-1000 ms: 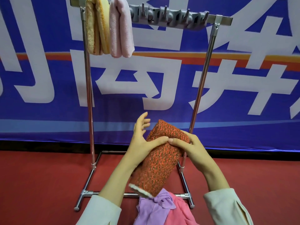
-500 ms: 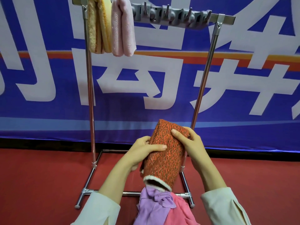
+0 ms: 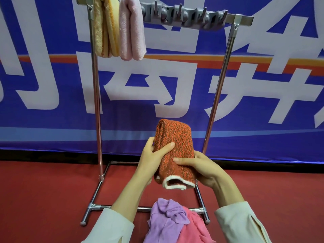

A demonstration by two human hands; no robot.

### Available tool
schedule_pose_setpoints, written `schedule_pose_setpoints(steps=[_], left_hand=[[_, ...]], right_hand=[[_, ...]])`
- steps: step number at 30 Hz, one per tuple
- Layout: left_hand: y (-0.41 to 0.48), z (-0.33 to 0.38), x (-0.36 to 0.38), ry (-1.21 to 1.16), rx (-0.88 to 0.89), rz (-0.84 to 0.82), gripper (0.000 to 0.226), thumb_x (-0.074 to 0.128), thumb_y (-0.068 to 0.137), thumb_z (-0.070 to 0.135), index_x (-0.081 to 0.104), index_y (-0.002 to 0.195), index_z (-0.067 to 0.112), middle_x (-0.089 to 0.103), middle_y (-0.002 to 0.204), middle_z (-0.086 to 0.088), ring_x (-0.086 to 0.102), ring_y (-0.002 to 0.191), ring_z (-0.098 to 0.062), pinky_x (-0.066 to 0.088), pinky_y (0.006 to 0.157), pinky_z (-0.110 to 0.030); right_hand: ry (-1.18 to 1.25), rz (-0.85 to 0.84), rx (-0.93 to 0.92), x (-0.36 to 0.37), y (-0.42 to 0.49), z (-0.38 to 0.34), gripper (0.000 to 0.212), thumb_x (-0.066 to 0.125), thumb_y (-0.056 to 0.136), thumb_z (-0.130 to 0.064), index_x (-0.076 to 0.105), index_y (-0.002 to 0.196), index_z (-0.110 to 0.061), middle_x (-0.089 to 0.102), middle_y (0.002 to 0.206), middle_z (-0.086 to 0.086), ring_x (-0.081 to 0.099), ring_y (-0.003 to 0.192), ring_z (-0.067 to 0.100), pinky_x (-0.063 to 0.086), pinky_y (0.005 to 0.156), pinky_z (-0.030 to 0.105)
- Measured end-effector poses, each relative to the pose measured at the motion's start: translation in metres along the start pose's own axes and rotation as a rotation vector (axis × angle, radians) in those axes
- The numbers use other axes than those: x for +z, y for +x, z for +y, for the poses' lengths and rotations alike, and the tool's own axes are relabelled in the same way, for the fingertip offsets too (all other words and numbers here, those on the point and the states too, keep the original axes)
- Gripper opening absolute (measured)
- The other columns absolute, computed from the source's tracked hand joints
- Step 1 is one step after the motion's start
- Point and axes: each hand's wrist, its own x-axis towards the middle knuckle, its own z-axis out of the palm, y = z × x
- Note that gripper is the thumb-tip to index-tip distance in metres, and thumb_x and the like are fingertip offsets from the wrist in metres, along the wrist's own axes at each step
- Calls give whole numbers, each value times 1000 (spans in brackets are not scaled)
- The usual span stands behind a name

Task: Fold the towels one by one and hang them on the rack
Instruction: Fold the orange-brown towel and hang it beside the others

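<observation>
Orange towel (image 3: 175, 151) folded, held upright below rack (image 3: 242, 20); left hand (image 3: 154, 158) thumb pinching its edge, right hand (image 3: 198, 167) fingers wrapped around it: keep edges aligned, lift onto free bar beside pink towel (image 3: 132, 28).

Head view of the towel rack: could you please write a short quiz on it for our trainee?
1. True or false: two folded towels hang on the rack.
2. The left hand and right hand hold which towel? A green towel; B orange-speckled towel; C white towel.
3. How many crumpled towels lie below it in the view?
Key: 1 true, the yellow towel and pale pink towel. 2 B. 3 two, the purple towel and bright pink towel.
</observation>
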Motion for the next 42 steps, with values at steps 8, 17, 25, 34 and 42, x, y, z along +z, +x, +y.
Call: schedule_pose_setpoints(steps=[8, 17, 25, 34, 42], left_hand=[[0, 5, -4, -205, -372, -254, 50, 47, 90, 56, 74, 103, 15, 74, 101, -8, 71, 86, -23, 55, 74, -34], [0, -6, -11, -228, -410, -279, 16, 48, 90, 18, 61, 82, 14, 66, 64, -1, 62, 53, -14, 50, 54, -25], [2, -7, -9, -316, -426, -335, 31, 49, 89, 33, 69, 85, 10, 69, 77, -6, 66, 65, -21, 50, 71, -36], [3, -16, -7, -111, -413, -302, 27, 52, 80, -15, 69, 82, 7, 69, 66, -6, 65, 53, -13, 53, 54, -22], [11, -30, -1, -117, -425, -157, 23, 60, 79, -16, 66, 90, 3, 71, 71, -7, 67, 55, -14, 54, 50, -25]], right_hand=[[307, 135, 21, -3, 10, 3, 23, 64, 73, -10, 67, 93, 0, 70, 85, 18, 68, 75, 29, 52, 86, 50], [329, 221, -7, -2, 19, 7, 26, 68, 75, -19, 72, 86, 4, 67, 93, 24, 67, 81, 30, 52, 90, 47], [444, 90, -66, -5, 17, 5, 46, 67, 83, -18, 62, 121, 7, 60, 127, 28, 58, 118, 38, 44, 105, 49], [486, 179, -63, 4, 19, 10, 51, 68, 65, 0, 59, 111, 20, 65, 102, 31, 70, 76, 29, 61, 73, 36], [351, 230, -203, -5, 18, 8, 37, 69, 75, 2, 63, 109, 14, 66, 105, 30, 68, 91, 38, 57, 86, 49]])
